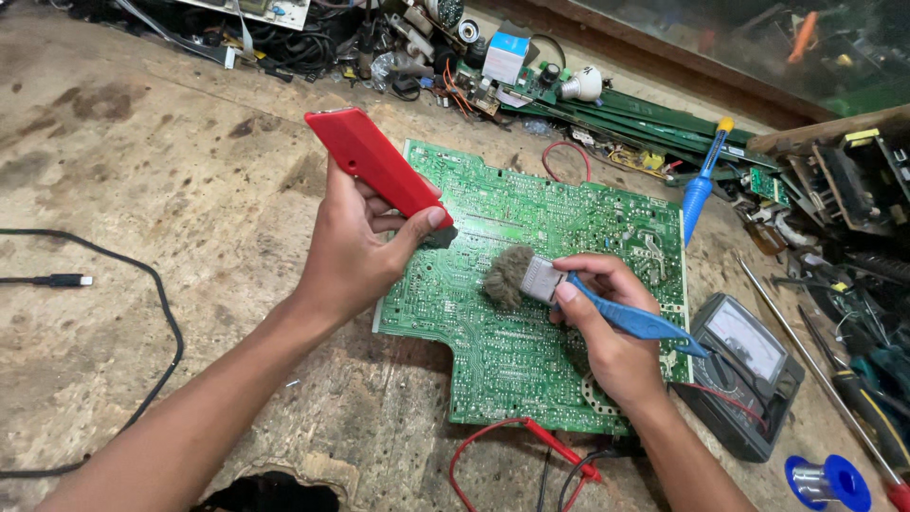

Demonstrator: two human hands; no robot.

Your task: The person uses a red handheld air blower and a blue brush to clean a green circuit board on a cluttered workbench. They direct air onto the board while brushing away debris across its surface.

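My left hand [355,251] grips a red tool [377,166], its tip seemingly touching the green circuit board [531,351] on the desk [190,161]. My right hand [607,327] holds a blue-handled brush [545,282], bristles on the board.

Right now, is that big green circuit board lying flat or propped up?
Flat. The circuit board lies solder side up on the workbench, with the brush bristles resting on it.

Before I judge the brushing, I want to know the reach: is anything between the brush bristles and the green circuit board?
Nothing visible does: the brush in the right hand has its bristles on the circuit board.
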